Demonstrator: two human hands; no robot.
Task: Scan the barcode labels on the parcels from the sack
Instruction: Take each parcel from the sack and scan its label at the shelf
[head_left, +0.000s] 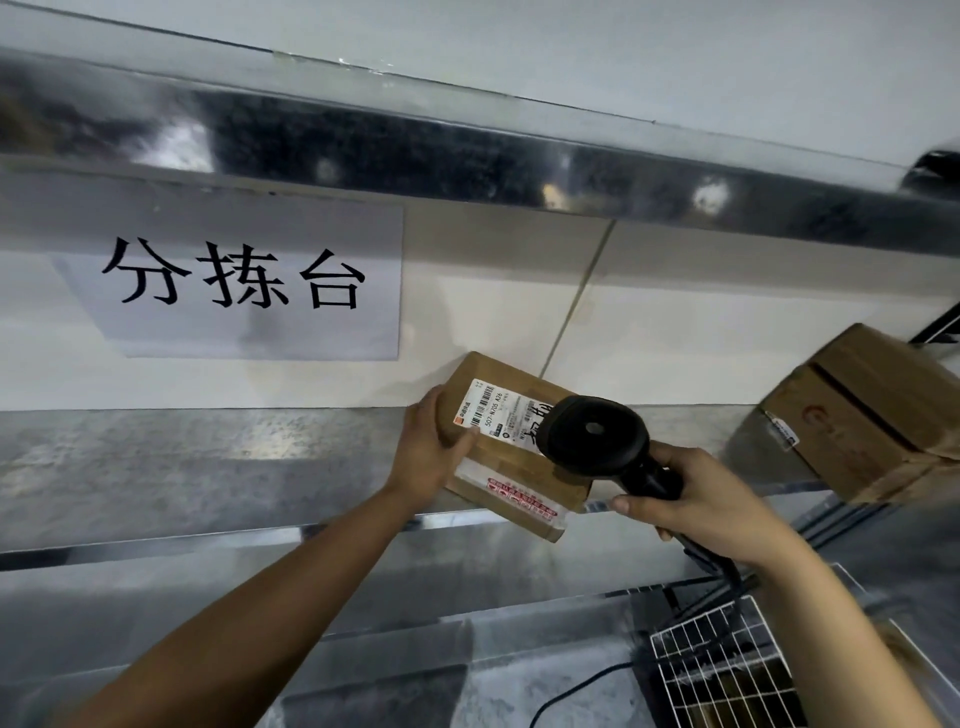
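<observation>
Behind the hands, "分拣台" is printed on a white wall sign (234, 280) above a metal shelf (182, 467). A cardboard parcel (511, 447) is gripped at its edge by the left hand (428, 447), fingers curled beside its barcode label (491, 410) reading "507-N705 A26". A black scanner (597, 434) is clasped by the right hand (711, 506), over the label.

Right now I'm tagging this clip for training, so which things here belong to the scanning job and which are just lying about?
In the job:
- parcel, gripped by the left hand
- its label
- scanner, held over the label by the right hand
- second parcel, at the right

Lying about:
- paper sign on the wall
- wire basket
- cable
</observation>
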